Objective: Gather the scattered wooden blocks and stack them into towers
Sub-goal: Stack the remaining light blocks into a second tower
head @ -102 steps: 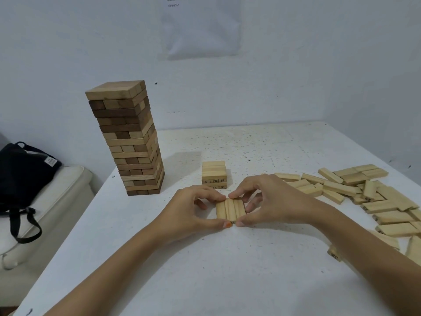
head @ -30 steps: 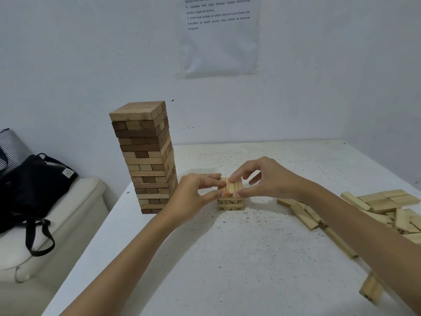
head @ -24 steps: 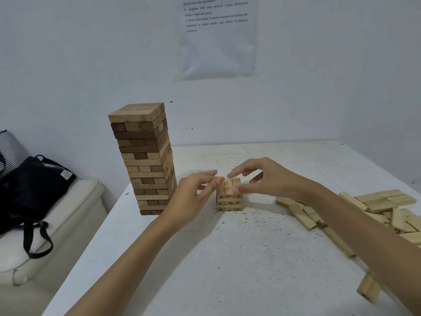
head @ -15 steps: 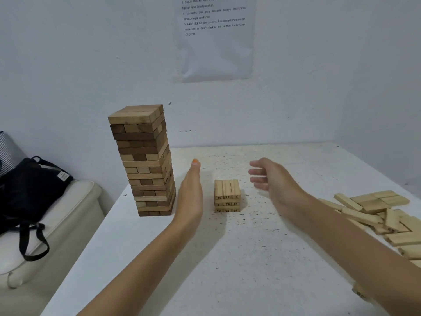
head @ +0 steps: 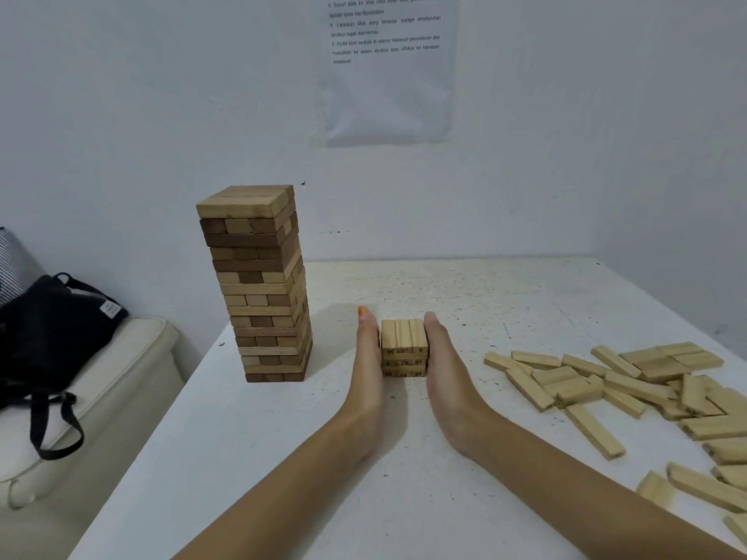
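A short stack of pale wooden blocks (head: 403, 346), three layers high with numbers on the block ends, stands mid-table. My left hand (head: 368, 359) presses flat against its left side, fingers straight. Pressed flat against the stack's right side is my right hand (head: 441, 363). A tall tower of mixed light and dark blocks (head: 258, 284) stands to the left. Several loose pale blocks (head: 614, 381) lie scattered at the right.
The white speckled table (head: 283, 458) meets walls at the back and right. Off the table's left edge sits a cream seat (head: 81, 398) with a black bag (head: 52, 321) on it. A printed paper sheet (head: 386, 66) hangs on the back wall.
Both hands set a layer of three blocks on the short stack, let go and spread apart, then closed in flat against the stack's two sides.
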